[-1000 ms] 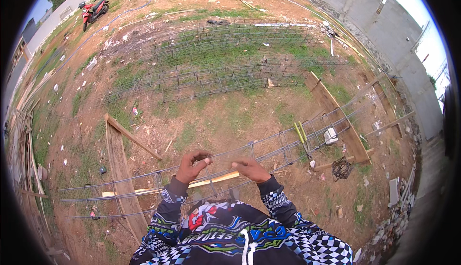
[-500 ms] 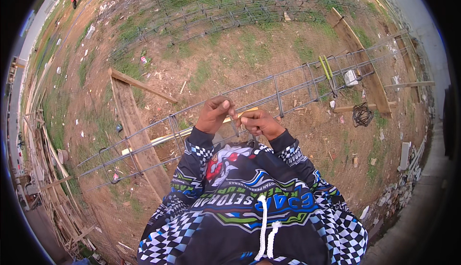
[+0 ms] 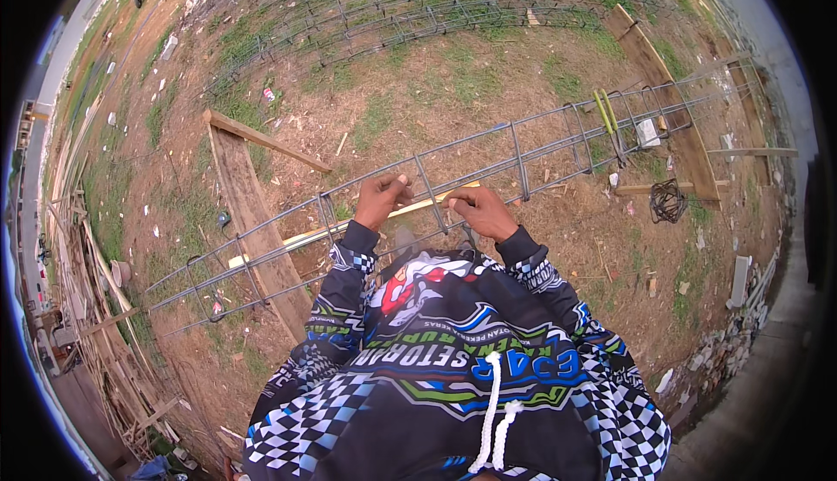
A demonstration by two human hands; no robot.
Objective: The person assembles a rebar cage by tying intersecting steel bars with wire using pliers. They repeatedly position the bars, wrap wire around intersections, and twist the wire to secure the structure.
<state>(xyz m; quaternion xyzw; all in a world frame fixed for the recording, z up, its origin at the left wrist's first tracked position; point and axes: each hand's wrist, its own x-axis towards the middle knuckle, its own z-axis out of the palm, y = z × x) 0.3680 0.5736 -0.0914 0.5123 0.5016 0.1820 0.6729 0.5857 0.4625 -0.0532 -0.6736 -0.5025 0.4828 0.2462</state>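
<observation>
In front of me lies a long cage of steel rebar (image 3: 471, 136) with square stirrups along it. My left hand (image 3: 382, 202) is closed in a pinch beside a stirrup (image 3: 429, 191) at the cage's middle. On that stirrup's other side, my right hand (image 3: 485, 214) pinches with thumb and forefinger. Whatever lies between the fingers of either hand is too small to make out. A pale wooden strip (image 3: 301, 238) runs along inside the cage. Farther right, pincers with yellow-green handles (image 3: 607, 113) rest on the bars.
Wooden trestle boards stand under the cage at left (image 3: 240, 189) and right (image 3: 689, 136). A white block (image 3: 648, 132) and a dark wire coil (image 3: 669, 200) are at the right. More rebar cages (image 3: 392, 14) lie beyond, and timber poles (image 3: 83, 263) at far left.
My hands, close together before, have moved apart to either side of the stirrup. The right hand has shifted right and opened out a little. The whole view has shifted slightly.
</observation>
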